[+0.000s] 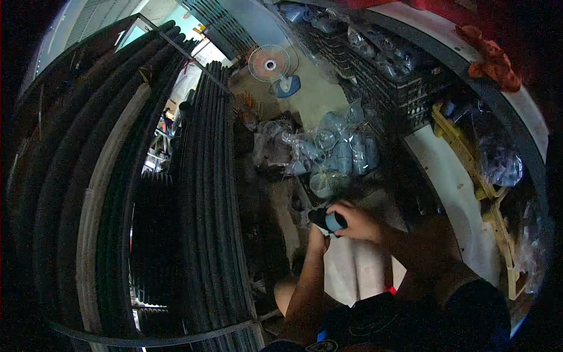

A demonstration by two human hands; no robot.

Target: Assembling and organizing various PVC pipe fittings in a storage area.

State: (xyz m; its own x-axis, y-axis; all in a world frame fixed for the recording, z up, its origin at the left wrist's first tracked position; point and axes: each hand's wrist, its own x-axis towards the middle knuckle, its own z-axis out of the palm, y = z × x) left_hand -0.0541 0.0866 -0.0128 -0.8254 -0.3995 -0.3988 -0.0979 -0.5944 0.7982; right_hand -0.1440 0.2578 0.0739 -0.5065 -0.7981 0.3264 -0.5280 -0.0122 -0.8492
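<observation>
Hands (335,226) both gripping pale-blue pipe fitting (335,222) btwn them, bagged fittings (340,154) beyond

A store room for pipes: long black pipes (211,193) stacked left of the hands, bags of blue pipe parts (340,152) just beyond them.

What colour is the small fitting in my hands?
Pale blue fitting, with a dark end, held by both hands; seen in the head view.
</observation>
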